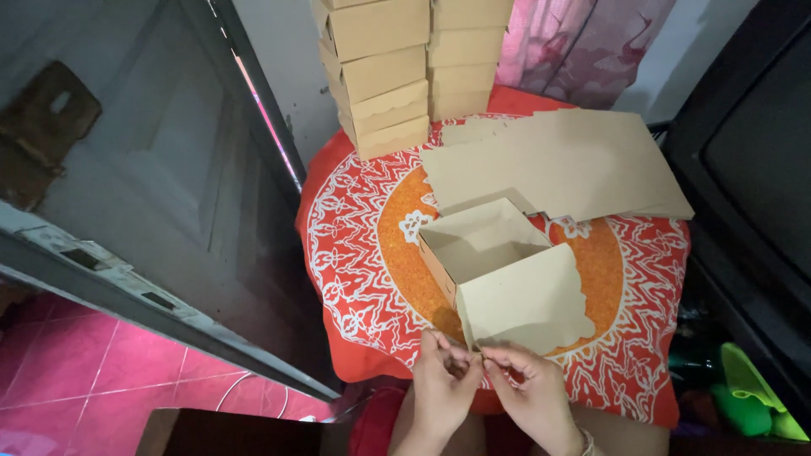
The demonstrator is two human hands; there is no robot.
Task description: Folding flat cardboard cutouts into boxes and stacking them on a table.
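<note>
Hands meet at the near edge of a round table (355, 279) covered with a red and orange patterned cloth (629, 338). Left hand (443, 384) and right hand (528, 388) come together at the lower left corner of the lid flap (528, 304) of a half-built cardboard box (477, 245). Fingertips of both hands pinch together at that corner; what they pinch, the flap edge or a small tab, is too small to tell. Neither hand lies flat or released.

The box sits at the middle of the cloth, tray part open and facing up, inner walls visible. Its lid flap, with a wavy cut edge on the right side, lies folded out toward the person.

Behind the box, a pile of flat unfolded cardboard sheets (566, 160) rests on the far right part of the table, just touching the box's back corner. At the far edge, two stacks of finished boxes (414, 59) stand side by side, the left stack leaning slightly.

Left of the table: a grey door (160, 169). Below: pink floor tiles (76, 380). Pink curtain (583, 42) at the back. Green items (748, 393) low on the right, kind unclear.
</note>
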